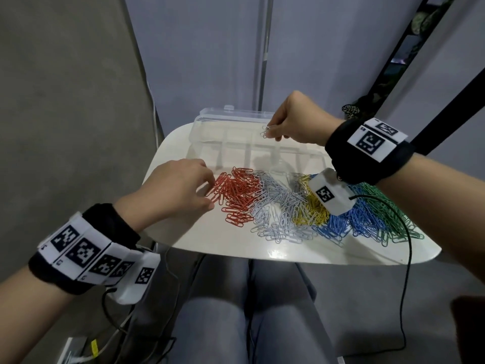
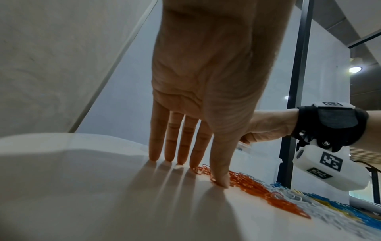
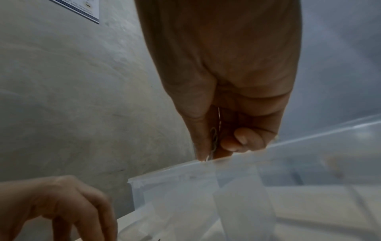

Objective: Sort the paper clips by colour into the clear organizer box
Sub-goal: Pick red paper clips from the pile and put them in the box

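Observation:
A clear organizer box [image 1: 210, 132] with several compartments stands open at the back of the white table [image 1: 215, 240]. My right hand [image 1: 271, 132] hovers over its right-middle compartments and pinches a few white paper clips [image 1: 264, 133] between thumb and fingers; the clips [image 3: 214, 140] also show in the right wrist view above the box rim [image 3: 243, 157]. In front of the box lie heaps sorted by colour: red clips [image 1: 237, 195], white clips [image 1: 278, 208], yellow clips [image 1: 312, 206], blue clips [image 1: 349, 219], green clips [image 1: 388, 206]. My left hand [image 1: 210, 193] rests straight fingers [image 2: 181, 146] on the table at the red heap's left edge.
The table is small and rounded; its front edge is just above my lap. A black cable [image 1: 404, 232] from the right wrist crosses the green heap and hangs off the front. Walls stand close behind and to the left.

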{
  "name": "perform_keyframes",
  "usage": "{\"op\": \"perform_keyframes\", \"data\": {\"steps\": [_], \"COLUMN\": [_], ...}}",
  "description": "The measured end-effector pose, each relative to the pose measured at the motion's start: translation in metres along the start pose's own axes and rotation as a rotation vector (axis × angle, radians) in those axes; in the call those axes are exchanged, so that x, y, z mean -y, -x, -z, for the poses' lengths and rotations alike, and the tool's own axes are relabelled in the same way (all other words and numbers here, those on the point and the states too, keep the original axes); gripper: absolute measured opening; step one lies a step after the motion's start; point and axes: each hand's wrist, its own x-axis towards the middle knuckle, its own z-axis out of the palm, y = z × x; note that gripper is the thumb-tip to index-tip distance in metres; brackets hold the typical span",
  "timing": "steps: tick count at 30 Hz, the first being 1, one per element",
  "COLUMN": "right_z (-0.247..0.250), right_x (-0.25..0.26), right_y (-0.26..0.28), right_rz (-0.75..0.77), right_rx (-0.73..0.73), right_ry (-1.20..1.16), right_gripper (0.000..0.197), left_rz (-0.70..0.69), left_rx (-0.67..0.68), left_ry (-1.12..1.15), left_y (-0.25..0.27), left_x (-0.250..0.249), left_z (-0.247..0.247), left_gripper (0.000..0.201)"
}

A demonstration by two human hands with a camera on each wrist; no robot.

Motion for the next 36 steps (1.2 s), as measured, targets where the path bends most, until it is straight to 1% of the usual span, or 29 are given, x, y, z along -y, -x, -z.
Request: {"op": "perform_keyframes", "data": {"steps": [4, 6, 9, 11, 12, 14, 16, 18, 20, 21, 22, 24, 28, 34, 36], "right_z": [0.003, 0.008, 0.02, 0.026, 0.028, 0.027, 0.021, 0.008, -0.006, -0.013, -0.018, -0.024, -0.03, -0.037, -0.038], "right_x": [0.001, 0.002, 0.003, 0.005, 0.005, 0.004, 0.0, -0.007, -0.017, -0.021, -0.024, -0.028, -0.03, -0.035, -0.034], "right_y": [0.003, 0.007, 0.024, 0.043, 0.053, 0.073, 0.088, 0.096, 0.097, 0.097, 0.096, 0.094, 0.09, 0.084, 0.084], "right_rz": [-0.001, -0.005, 0.06, 0.111, 0.128, 0.151, 0.164, 0.163, 0.188, 0.207, 0.219, 0.246, 0.291, 0.31, 0.311], "right_rx": [0.009, -0.035, -0.146, -0.154, -0.117, 0.028, 0.219, 0.364, 0.41, 0.414, 0.415, 0.402, 0.326, 0.207, 0.184], "right_ry": [-0.025, -0.053, -0.067, -0.051, -0.035, 0.057, 0.203, 0.332, 0.441, 0.467, 0.473, 0.463, 0.418, 0.389, 0.389], "right_gripper": [0.022, 0.03, 0.027, 0.022, 0.021, 0.026, 0.038, 0.056, 0.071, 0.074, 0.074, 0.066, 0.041, 0.015, 0.01], "left_rz": [0.01, 0.009, 0.006, 0.009, 0.009, -0.01, -0.061, -0.131, -0.193, -0.214, -0.234, -0.28, -0.397, -0.404, -0.405], "left_rx": [-0.007, -0.005, 0.009, 0.01, 0.0, -0.057, -0.135, -0.162, -0.138, -0.121, -0.107, -0.081, -0.057, -0.03, -0.035], "left_ry": [0.001, 0.002, -0.003, 0.011, 0.026, 0.051, 0.093, 0.149, 0.165, 0.151, 0.128, 0.101, 0.067, 0.014, 0.014], "left_y": [0.002, 0.003, 0.003, 0.003, 0.004, 0.005, 0.006, 0.007, 0.004, 0.003, 0.001, -0.002, -0.005, -0.007, -0.008], "left_x": [-0.001, -0.002, -0.002, -0.002, -0.002, -0.007, -0.017, -0.031, -0.044, -0.05, -0.054, -0.062, -0.075, -0.081, -0.081], "left_z": [0.0, 0.001, 0.001, 0.001, 0.001, 0.004, 0.01, 0.014, 0.015, 0.014, 0.011, 0.006, -0.005, -0.011, -0.012], "left_gripper": [0.044, 0.044, 0.044, 0.045, 0.046, 0.045, 0.042, 0.041, 0.042, 0.044, 0.046, 0.049, 0.044, 0.042, 0.04]}}
